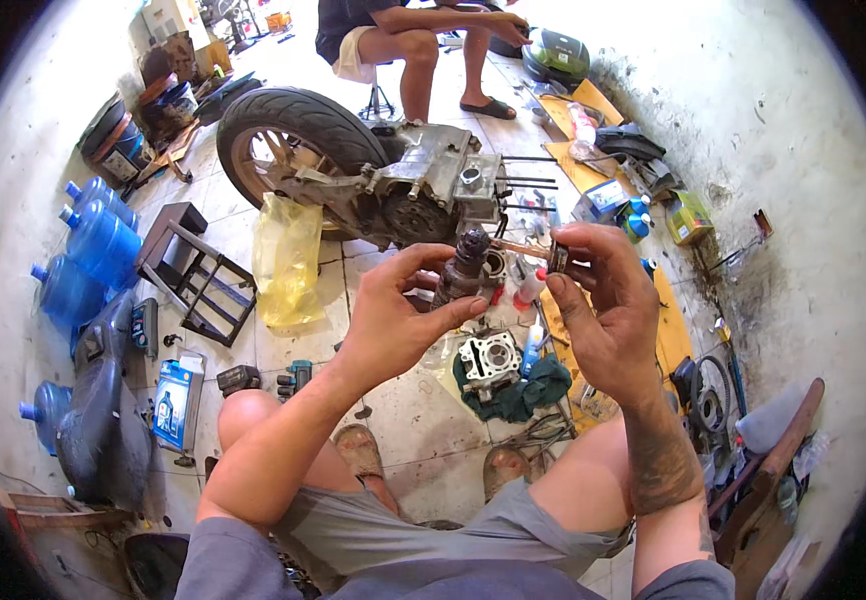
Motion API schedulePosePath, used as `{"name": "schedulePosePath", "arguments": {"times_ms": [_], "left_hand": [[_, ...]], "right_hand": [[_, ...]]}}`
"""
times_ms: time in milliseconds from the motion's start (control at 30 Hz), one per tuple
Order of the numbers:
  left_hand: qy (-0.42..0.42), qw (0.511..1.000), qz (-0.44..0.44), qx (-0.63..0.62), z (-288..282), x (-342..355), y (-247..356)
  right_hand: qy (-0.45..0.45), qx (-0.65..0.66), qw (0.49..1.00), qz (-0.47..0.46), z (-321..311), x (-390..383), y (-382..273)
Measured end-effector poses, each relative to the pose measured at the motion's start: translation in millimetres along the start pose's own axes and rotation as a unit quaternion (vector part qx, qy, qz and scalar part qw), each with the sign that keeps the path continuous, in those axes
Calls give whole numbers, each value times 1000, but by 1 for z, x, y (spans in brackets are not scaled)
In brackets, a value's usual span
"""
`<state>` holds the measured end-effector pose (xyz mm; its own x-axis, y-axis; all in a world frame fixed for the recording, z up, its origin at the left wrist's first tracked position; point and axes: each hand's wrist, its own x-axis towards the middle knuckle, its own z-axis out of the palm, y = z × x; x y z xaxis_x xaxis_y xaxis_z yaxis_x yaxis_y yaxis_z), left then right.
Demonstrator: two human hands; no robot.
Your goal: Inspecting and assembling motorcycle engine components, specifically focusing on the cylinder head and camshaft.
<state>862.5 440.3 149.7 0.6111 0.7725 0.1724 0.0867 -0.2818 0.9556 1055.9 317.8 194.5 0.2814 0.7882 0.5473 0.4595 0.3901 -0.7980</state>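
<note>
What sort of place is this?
Likely a small motorbike repair shop: a big tyre stands beside a bare engine, a metal casting lies on a green cloth, and the left hand holds a dark metal part.

blue water jugs (103,240) | dark stool (173,230) | black seat (103,420) | seated co-worker (418,48)

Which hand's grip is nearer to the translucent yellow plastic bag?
The left grip: it appears just right of the bag, while the right grip is farther right.
</note>
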Motion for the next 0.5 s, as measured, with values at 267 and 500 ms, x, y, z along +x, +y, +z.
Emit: {"name": "schedulePosePath", "arguments": {"times_ms": [267, 500], "left_hand": [[2, 999, 13, -46, 1, -4, 4], [1, 997, -9, -73, 3, -2, -1]], "right_hand": [[6, 33, 999, 14, 4, -12, 0], [-12, -51, 997, -59, 3, -10, 4]]}}
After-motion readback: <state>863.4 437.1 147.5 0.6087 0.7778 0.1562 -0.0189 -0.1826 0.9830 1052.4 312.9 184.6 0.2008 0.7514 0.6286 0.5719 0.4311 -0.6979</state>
